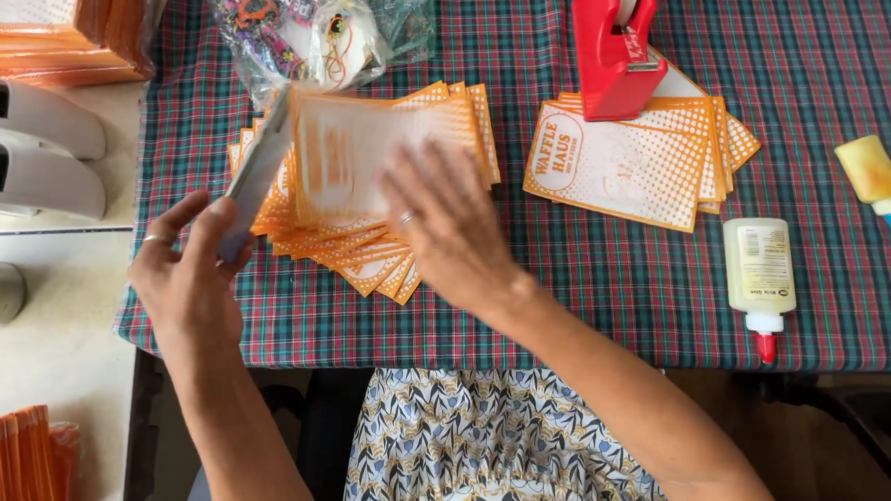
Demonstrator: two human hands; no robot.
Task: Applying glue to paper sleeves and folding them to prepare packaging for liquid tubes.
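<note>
The left hand [186, 274], at about eight o'clock in the view, pinches a thin orange-and-white paper sleeve [259, 172] by its lower end between thumb and fingers, holding it nearly edge-on and slanting up toward twelve o'clock. The right hand [450, 224], near the centre, is blurred; its fingers are spread flat and relaxed over a fanned pile of orange-and-white printed sleeves [368, 192], gripping nothing that can be made out.

That pile lies on a red-and-green plaid tablecloth [584, 287], just right of the held sleeve. At one o'clock a second, smaller fan of the same sleeves [619, 168] lies flat, with an oval label at its left end and orange dotted borders. A red tape dispenser [611, 52] stands on its upper edge.

At three o'clock a white glue bottle with a red tip [759, 274] lies on the cloth, and further right a yellow glue bottle with a blue tip [874, 179]. At eleven o'clock a clear plastic bag of colourful items [295, 24] crowds the top of the main pile. Stacks of orange sleeves [60, 18] sit at ten o'clock, and another orange stack [16, 457] at seven o'clock, both off the cloth.
</note>
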